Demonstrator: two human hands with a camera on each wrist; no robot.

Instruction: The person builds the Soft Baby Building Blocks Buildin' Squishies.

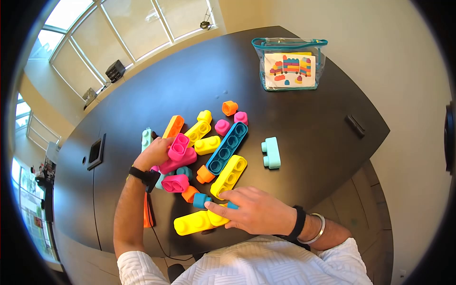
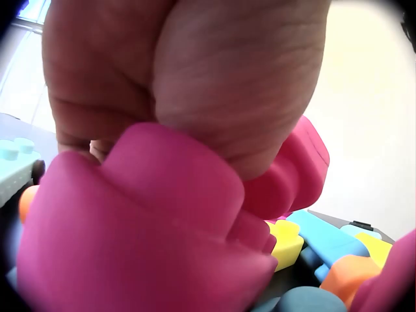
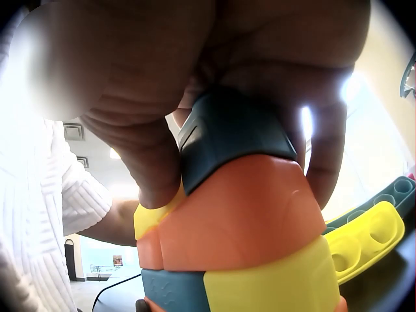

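Currently, 2 hands at work among plastic blocks. Left hand [image 1: 156, 153] has fingers curled down onto pink blocks [image 1: 179, 146], pinching there; fingertips partly hidden, so cannot tell whether 1 or 2 pieces are held. Right hand [image 1: 256, 210] grasps the dark blue block [image 3: 237, 133] topping a stack, thumb and fingers on opposite sides, presumably because gripping both sides steadies the layers. Beneath that grip: an orange block [image 3: 240, 221], then a yellow block [image 3: 273, 279]. Just beyond the right fingers lies a long yellow block [image 1: 229, 175], holes up; ahead, between the hands, a long teal block [image 1: 228, 147]. Loose pieces sit within reach of both hands, likely for easy picking. Clear bag [image 1: 285, 48] stands well ahead of both hands, probably to leave working room.
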